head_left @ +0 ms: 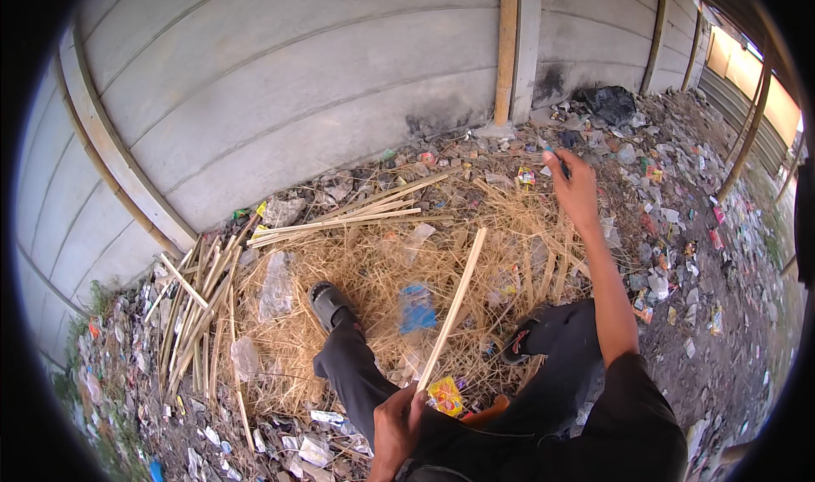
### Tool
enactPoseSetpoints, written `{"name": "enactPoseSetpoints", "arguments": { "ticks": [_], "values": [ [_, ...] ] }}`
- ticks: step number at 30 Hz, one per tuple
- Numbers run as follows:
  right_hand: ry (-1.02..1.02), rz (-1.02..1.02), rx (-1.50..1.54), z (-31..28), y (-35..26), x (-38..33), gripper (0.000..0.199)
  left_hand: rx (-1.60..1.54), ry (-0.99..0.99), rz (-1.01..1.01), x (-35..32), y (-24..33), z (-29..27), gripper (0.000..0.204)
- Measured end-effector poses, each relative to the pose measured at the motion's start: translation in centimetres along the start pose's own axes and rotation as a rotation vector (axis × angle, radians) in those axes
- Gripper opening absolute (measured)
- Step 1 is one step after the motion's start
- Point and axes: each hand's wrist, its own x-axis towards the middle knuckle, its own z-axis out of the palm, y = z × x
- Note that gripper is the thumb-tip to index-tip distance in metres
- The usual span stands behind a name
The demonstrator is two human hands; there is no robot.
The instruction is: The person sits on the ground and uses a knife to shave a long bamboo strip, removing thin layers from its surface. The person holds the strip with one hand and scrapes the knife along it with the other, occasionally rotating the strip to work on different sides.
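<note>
My left hand [397,427] is closed round the lower end of a pale split bamboo strip [456,299], which slants up and away to the right between my legs. At the far right of it, my right hand [578,191] is raised at arm's length with its fingers curled. A small dark object with a bluish tip [549,149] shows at those fingers, too small to name. Beneath the strip lies a bed of dry straw-like shavings [373,346], where a blue plastic scrap [417,309] rests.
Bamboo strips lie in a pile [191,312] at the left and a bundle [340,226] farther off. A grey panel wall [314,83] stands behind, with a bamboo pole [506,49] against it. Litter covers the ground, including a black plastic bag [609,103]. My shoe [327,304] is on the shavings.
</note>
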Motion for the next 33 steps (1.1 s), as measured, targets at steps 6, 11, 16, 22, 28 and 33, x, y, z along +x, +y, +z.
{"name": "enactPoseSetpoints", "arguments": {
  "ticks": [6,11,16,22,28,33],
  "values": [
    [-0.327,0.048,0.448,1.4,-2.1,-3.6,0.04,-0.37,-0.14,-0.243,2.3,0.0,-1.9,0.042],
    [-0.667,0.167,0.823,2.4,-7.1,-8.0,0.052,-0.709,-0.378,-0.277,4.8,-0.4,-0.2,0.059],
    [-0.782,0.265,1.174,2.9,-7.3,-9.8,0.053,-0.833,-0.626,-0.289,6.3,-1.9,0.8,0.053],
    [-0.831,0.321,1.353,4.1,-4.5,-10.0,0.047,-0.841,-0.472,-0.156,6.1,-0.8,1.9,0.043],
    [-0.822,0.369,1.387,3.6,-5.4,-10.0,0.04,-0.791,-0.403,0.002,5.3,-0.3,2.4,0.057],
    [-0.866,0.306,1.527,3.7,-4.7,-10.1,0.035,-0.823,-0.674,-0.222,5.7,-0.9,1.1,0.062]
  ]
}}
